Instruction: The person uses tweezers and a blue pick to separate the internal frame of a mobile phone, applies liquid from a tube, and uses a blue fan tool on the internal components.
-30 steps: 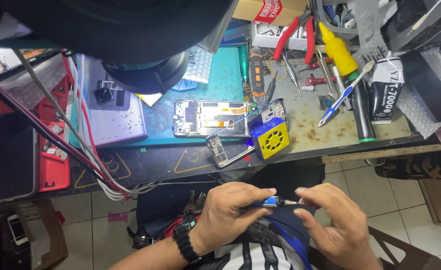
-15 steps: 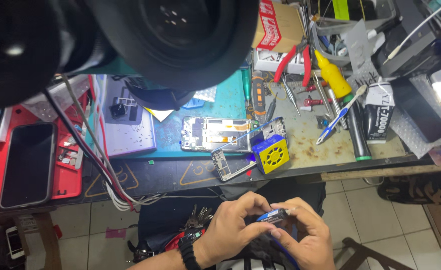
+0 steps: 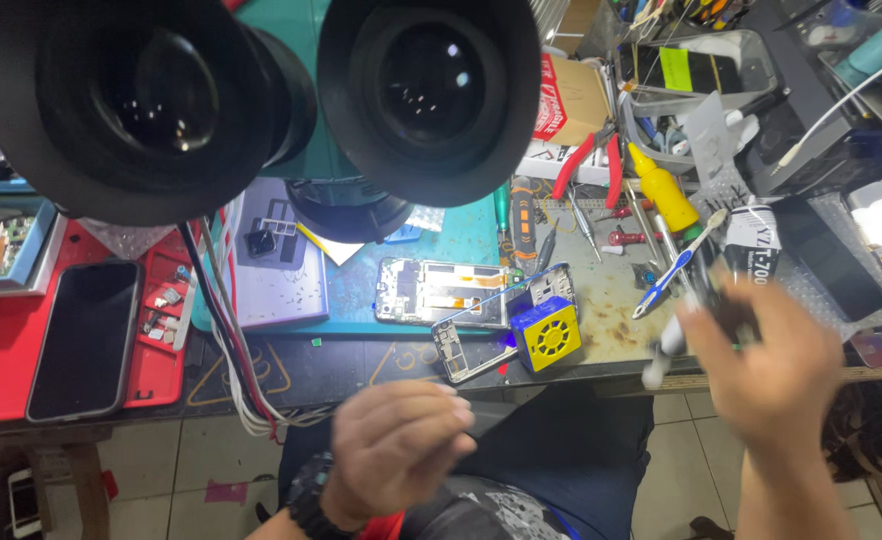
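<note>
Right hand (image 3: pixel 771 360): raised over the right near edge of the bench (image 3: pixel 361 365), blurred; fingers closed round a slim white-tipped tool (image 3: pixel 661 350).
Left hand (image 3: pixel 396 450): near, over the lap, loosely curled, grasping nothing visible (wristwatch (image 3: pixel 306 495) below).
Microscope eyepieces (image 3: pixel 261 100): two black cups blocking the far left view.
Opened phone frame (image 3: pixel 441 292): on the teal mat, beside a yellow cube (image 3: pixel 546 335).
Dark phone (image 3: pixel 86 340): left, on the red tray.
</note>
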